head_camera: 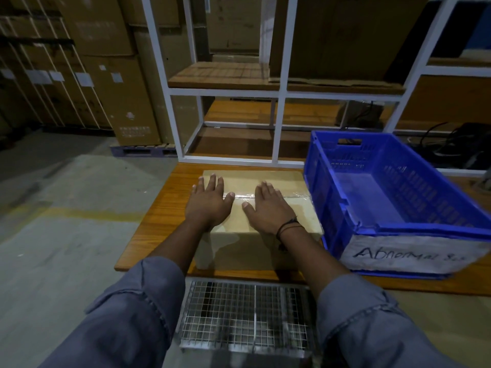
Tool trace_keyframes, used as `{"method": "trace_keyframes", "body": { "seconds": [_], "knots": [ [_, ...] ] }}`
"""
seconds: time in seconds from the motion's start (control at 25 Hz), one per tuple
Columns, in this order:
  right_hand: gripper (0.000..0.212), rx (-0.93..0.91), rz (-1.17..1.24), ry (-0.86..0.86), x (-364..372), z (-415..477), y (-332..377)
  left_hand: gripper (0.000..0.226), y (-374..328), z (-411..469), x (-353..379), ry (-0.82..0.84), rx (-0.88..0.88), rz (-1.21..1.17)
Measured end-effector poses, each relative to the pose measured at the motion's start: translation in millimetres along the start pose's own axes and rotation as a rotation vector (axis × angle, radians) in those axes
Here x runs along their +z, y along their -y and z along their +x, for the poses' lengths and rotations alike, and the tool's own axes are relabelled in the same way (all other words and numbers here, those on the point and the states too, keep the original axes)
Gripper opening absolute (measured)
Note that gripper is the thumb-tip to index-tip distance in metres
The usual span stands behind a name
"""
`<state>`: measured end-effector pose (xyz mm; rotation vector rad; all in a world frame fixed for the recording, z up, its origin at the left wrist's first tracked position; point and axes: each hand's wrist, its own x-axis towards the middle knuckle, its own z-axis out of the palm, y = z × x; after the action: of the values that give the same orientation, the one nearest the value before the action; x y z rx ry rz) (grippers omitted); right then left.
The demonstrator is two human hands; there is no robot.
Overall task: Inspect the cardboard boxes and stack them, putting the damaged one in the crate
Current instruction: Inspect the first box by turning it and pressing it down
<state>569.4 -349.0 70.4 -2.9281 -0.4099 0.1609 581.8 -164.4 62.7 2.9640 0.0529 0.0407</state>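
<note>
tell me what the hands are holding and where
Nothing is gripped: left hand and right hand lie flat, open, on the cardboard box top.

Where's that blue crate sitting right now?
In the head view, the blue crate sits on the wooden table at the right, close beside the cardboard box under both flat hands, with nothing visible inside.

The box is matt brown cardboard with a glossy strip of clear tape. The table is smooth varnished wood, the crate blue plastic, its label dull paper.
</note>
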Motion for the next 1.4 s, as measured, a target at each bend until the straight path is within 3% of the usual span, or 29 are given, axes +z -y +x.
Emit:
{"method": "trace_keyframes", "body": {
  "seconds": [0.12, 0.28, 0.48, 0.72, 1.04, 1.24, 1.4],
  "knots": [
    [0.077, 0.032, -0.01, 0.016, -3, 2, 1, 0.074, 0, 1, -1, -0.004, -0.003, 0.002],
    [0.075, -0.061, 0.002, 0.023, -9, -1, -9, 0.075, 4, 0, -2, -0.003, -0.01, 0.005],
    [0.076, 0.038, 0.001, -0.016, -8, -5, -14, 0.074, -2, 1, -2, -0.016, 0.003, 0.005],
    [0.074, -0.05, -0.006, 0.003, -10, -6, -27, 0.075, 3, 1, -1, -0.015, -0.013, 0.01],
    [0.077, 0.005, -0.002, 0.005, -10, -8, -27, 0.075, 2, -1, -2, -0.019, -0.014, -0.012],
    [0.08, 0.147, 0.001, -0.049, -7, -9, -29, 0.074, -2, 0, -3, -0.016, -0.005, -0.011],
    [0.078, 0.049, -0.002, -0.019, -12, -9, -37, 0.074, 3, 0, -2, -0.011, -0.014, -0.008]
  ]
}}
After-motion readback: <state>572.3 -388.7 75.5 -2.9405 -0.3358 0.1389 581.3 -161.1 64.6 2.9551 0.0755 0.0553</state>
